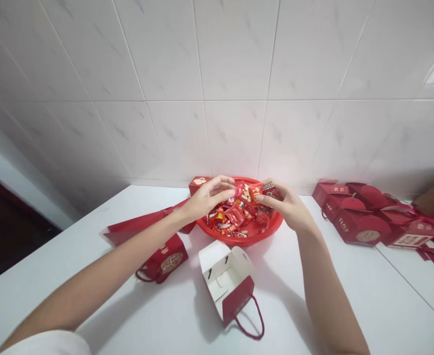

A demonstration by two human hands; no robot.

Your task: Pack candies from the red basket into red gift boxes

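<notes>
Over the left of the basket [241, 241], the grip of the left hand [207, 195] cannot be told. In front, an open box [227, 286] is unfilled. Over the basket's right, a sweet [254, 190] is pinched by the right hand [289, 204], more remaining.

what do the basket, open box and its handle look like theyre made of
Basket: probably plastic, slightly glossy; evenly red and smoothly rounded.
Open box: likely matte card; flat sides fold along straight creases.
Handle: seemingly dull cord, bending in a loop; fibre unclear.
</notes>
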